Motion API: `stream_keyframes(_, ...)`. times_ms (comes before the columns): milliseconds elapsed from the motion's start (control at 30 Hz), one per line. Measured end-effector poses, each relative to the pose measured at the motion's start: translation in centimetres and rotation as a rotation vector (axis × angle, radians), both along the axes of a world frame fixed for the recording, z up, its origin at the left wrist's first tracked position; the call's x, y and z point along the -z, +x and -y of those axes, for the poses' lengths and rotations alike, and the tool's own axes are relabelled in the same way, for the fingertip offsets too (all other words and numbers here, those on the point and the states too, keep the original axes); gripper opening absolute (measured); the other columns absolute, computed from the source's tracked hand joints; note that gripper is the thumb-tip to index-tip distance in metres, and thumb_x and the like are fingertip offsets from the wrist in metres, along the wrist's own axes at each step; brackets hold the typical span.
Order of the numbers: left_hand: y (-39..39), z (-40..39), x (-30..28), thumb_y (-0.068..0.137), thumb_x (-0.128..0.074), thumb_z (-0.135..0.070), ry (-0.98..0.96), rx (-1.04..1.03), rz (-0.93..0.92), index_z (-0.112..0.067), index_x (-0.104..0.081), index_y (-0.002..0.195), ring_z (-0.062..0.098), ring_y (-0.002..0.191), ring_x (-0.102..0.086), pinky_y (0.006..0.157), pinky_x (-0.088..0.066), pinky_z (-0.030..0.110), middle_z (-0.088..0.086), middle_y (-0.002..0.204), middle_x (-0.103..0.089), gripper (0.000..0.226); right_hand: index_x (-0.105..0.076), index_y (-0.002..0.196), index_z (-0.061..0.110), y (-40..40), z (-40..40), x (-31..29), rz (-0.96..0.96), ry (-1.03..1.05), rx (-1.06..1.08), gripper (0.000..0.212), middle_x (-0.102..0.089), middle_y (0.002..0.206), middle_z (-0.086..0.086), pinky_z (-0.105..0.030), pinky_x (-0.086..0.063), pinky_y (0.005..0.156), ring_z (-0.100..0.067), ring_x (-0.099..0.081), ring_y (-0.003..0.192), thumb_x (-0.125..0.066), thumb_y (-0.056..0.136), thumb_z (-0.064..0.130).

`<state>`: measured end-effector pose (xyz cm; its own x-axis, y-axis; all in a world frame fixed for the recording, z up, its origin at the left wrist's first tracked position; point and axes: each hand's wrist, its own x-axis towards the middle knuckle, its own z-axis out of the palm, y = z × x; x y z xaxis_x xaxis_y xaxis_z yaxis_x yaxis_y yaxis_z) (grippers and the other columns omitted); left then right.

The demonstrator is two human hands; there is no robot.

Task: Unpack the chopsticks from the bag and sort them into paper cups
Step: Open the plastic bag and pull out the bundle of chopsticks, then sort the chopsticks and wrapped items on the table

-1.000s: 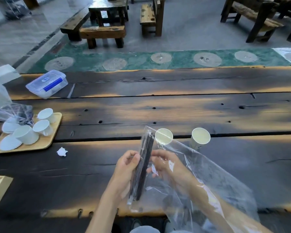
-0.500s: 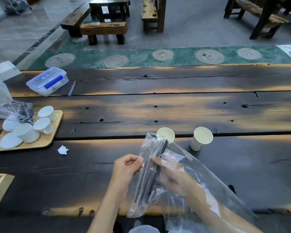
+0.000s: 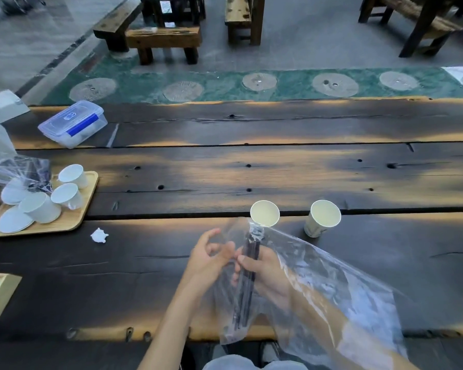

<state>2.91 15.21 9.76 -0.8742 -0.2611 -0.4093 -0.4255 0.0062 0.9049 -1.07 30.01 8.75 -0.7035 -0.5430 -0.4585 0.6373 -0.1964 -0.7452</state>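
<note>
Near the front edge of the dark wooden surface (image 3: 145, 276), the right hand (image 3: 267, 276), reaching inside the clear plastic bag (image 3: 332, 284), gripped the dark chopsticks (image 3: 247, 276) mid-shaft. The left hand (image 3: 211, 259), which half a second earlier pinched the film against the bundle, had let go and hung loosely open beside it. The bundle had also swung more upright, tips toward the near paper cup (image 3: 264, 213). Extraction looked imminent, though the chopsticks were still wrapped. Both that cup and the second paper cup (image 3: 324, 217) stood empty. Spare cups (image 3: 64, 194) lay tipped on a wooden tray (image 3: 88, 188).
</note>
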Motion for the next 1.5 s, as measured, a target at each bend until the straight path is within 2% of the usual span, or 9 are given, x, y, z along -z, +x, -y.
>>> stream_keyframes(67, -0.6, -0.8, -0.2, 0.08, -0.075, -0.037, 0.024, 0.055, -0.043, -0.021, -0.055, 0.122, 0.021, 0.059, -0.066, 0.055, -0.052, 0.029, 0.013, 0.086, -0.071, 0.049, -0.065, 0.106, -0.006, 0.1, 0.6, 0.1, -0.027, 0.028, -0.016, 0.016, -0.058, 0.064, -0.012, -0.035, -0.053, 0.059, -0.023, -0.059, 0.056, -0.055, 0.094, -0.002)
stream_keyframes(133, -0.9, -0.9, -0.1, 0.089, -0.071, -0.017, 0.01, -0.027, -0.114, -0.004, -0.068, 0.099, 0.02, 0.044, -0.054, 0.043, -0.047, 0.028, 0.019, 0.064, -0.063, 0.017, -0.068, 0.098, -0.001, 0.1, 0.7, 0.1, -0.03, 0.033, -0.022, 0.014, -0.06, 0.068, -0.013, -0.036, -0.056, 0.064, -0.023, -0.061, 0.06, -0.054, 0.096, -0.001)
stream_keyframes(300, -1.2, 0.3, 1.6, 0.095, -0.063, -0.021, -0.102, -0.252, -0.079, 0.003, -0.066, 0.073, 0.012, 0.05, -0.054, 0.047, -0.042, 0.018, 0.009, 0.057, -0.062, 0.033, -0.057, 0.063, 0.006, -1.1, 1.1, 0.9, 0.006, 0.102, -0.002, 0.036, -0.059, 0.061, -0.012, -0.031, -0.056, 0.059, -0.018, -0.062, 0.052, -0.051, 0.096, -0.008)
stream_keyframes(500, -1.0, 2.3, 3.8, 0.095, -0.054, -0.018, 0.034, -0.501, 0.04, 0.013, -0.055, 0.074, 0.022, 0.059, -0.051, 0.054, -0.042, 0.032, 0.014, 0.065, -0.057, 0.037, -0.066, 0.076, 0.004, -2.1, 0.4, 1.1, 0.124, -0.033, 0.036, 0.026, -0.072, 0.084, -0.017, -0.038, -0.06, 0.083, -0.027, -0.071, 0.08, -0.052, 0.097, -0.002)
stream_keyframes(600, -0.5, 3.3, 4.3, 0.095, -0.053, -0.015, 0.045, -0.577, 0.103, 0.002, -0.062, 0.071, 0.014, 0.046, -0.055, 0.042, -0.045, 0.026, 0.006, 0.056, -0.062, 0.031, -0.064, 0.082, 0.003, -2.8, 0.4, 0.9, 0.123, -0.042, 0.102, 0.023, -0.071, 0.088, -0.019, -0.049, -0.05, 0.097, -0.033, -0.07, 0.089, -0.048, 0.099, 0.0)
stream_keyframes(800, 0.8, 5.7, 6.7, 0.1, -0.054, -0.018, 0.239, -0.786, 0.163, -0.003, -0.065, 0.089, 0.02, 0.054, -0.058, 0.043, -0.049, 0.025, 0.009, 0.064, -0.064, 0.021, -0.053, 0.097, 0.003, -5.0, 0.6, 0.2, 0.077, -0.063, 0.167, 0.009, -0.065, 0.088, -0.017, -0.053, -0.047, 0.095, -0.032, -0.065, 0.09, -0.045, 0.102, 0.004)
stream_keyframes(1167, 4.2, 11.6, 12.9, 0.101, -0.049, -0.013, 0.628, -1.308, 0.187, -0.002, -0.051, 0.121, 0.019, 0.069, -0.059, 0.044, -0.054, 0.021, 0.016, 0.097, -0.061, 0.022, -0.049, 0.086, 0.01, -10.7, 3.1, 1.2, 0.109, -0.171, 0.463, 0.02, -0.053, 0.073, -0.008, -0.042, -0.049, 0.085, -0.023, -0.055, 0.069, -0.041, 0.104, 0.008)
stream_keyframes(1367, 4.7, 13.4, 14.6, 0.101, -0.046, -0.007, 0.649, -1.417, 0.233, 0.007, -0.045, 0.136, 0.02, 0.068, -0.057, 0.063, -0.051, 0.028, 0.015, 0.091, -0.058, 0.038, -0.048, 0.08, 0.009, -11.9, 5.1, 1.5, 0.113, -0.176, 0.541, 0.024, -0.044, 0.064, -0.005, -0.037, -0.048, 0.071, -0.02, -0.045, 0.058, -0.04, 0.102, 0.005)
stream_keyframes(1500, 4.8, 14.2, 15.2, 0.096, -0.046, 0.003, 0.616, -1.441, 0.255, 0.009, -0.044, 0.134, 0.016, 0.054, -0.05, 0.053, -0.046, 0.025, 0.012, 0.079, -0.055, 0.039, -0.051, 0.08, 0.01, -12.8, 4.7, -0.3, -0.003, -0.243, 0.499, 0.021, -0.048, 0.059, -0.003, -0.033, -0.053, 0.066, -0.019, -0.05, 0.053, -0.045, 0.1, 0.008)
